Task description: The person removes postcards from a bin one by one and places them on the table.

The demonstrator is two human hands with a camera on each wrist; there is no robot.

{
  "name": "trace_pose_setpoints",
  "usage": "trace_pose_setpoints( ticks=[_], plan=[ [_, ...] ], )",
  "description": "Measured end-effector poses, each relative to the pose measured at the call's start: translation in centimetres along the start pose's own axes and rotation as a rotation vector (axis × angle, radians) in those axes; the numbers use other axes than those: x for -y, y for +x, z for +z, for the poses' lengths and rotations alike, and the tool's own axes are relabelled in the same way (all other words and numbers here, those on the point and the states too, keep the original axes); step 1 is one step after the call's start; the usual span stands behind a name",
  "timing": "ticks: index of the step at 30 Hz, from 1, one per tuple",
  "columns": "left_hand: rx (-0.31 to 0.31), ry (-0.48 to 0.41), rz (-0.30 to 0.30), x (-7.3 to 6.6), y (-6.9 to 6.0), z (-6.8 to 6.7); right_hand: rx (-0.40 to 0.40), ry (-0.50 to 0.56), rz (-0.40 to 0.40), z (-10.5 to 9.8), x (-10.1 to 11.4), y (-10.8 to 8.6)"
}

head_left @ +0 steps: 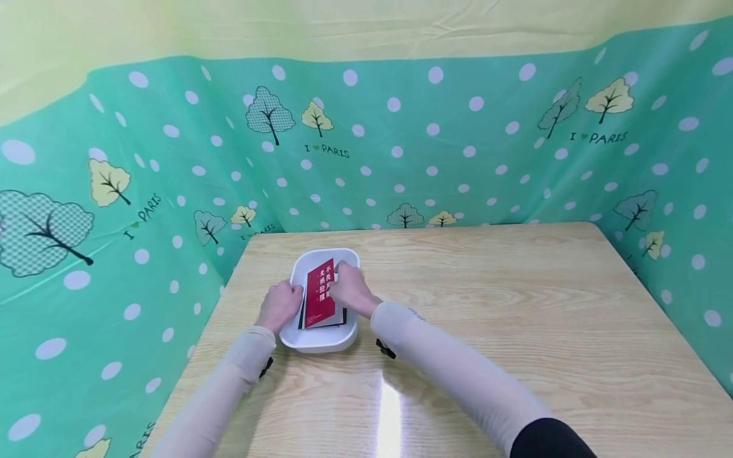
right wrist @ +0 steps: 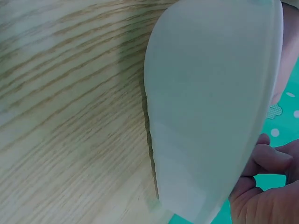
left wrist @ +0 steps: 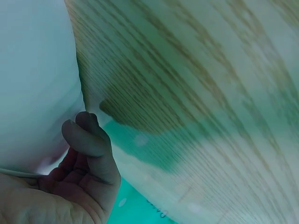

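Observation:
A white plastic tub (head_left: pixel 321 348) with rounded corners stands on the left part of the table. Inside it leans a red card (head_left: pixel 318 308) printed with white characters, and white and black-edged flat pieces show beneath it. My left hand (head_left: pixel 280 306) grips the tub's left rim, its fingers curled against the outer wall in the left wrist view. Reaching over the right rim, my right hand (head_left: pixel 352 291) pinches the red card near its upper right edge. In the right wrist view the tub wall (right wrist: pixel 210 102) hides the card, and the curled fingers show past the rim.
The wood-grain table (head_left: pixel 487 305) stretches away to the right of the tub. A green and cream curtain (head_left: pixel 395 140) with dots and trees hangs around the back and both sides. Light reflects off the table's front.

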State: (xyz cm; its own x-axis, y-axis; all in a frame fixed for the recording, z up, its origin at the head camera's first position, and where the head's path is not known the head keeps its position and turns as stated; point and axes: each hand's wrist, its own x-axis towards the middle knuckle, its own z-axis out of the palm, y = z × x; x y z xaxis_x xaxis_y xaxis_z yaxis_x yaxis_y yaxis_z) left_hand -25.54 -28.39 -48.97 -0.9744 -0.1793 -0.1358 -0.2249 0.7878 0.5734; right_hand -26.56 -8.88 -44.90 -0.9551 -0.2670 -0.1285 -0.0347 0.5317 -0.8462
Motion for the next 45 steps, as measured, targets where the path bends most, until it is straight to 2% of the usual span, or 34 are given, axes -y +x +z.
trace_pose_setpoints(
  ticks=[18,35,45],
  plan=[
    [0.005,0.043,0.009,-0.1,0.2,-0.1,-0.052,0.059,-0.001,-2.7,-0.8,0.2],
    [-0.007,0.033,0.012,-0.2,0.3,0.1,-0.054,0.138,-0.021,-3.9,-2.2,-0.1],
    [0.007,0.014,-0.007,-0.3,0.1,0.1,-0.076,0.132,-0.01,-5.0,-2.5,-0.1]
  ],
)
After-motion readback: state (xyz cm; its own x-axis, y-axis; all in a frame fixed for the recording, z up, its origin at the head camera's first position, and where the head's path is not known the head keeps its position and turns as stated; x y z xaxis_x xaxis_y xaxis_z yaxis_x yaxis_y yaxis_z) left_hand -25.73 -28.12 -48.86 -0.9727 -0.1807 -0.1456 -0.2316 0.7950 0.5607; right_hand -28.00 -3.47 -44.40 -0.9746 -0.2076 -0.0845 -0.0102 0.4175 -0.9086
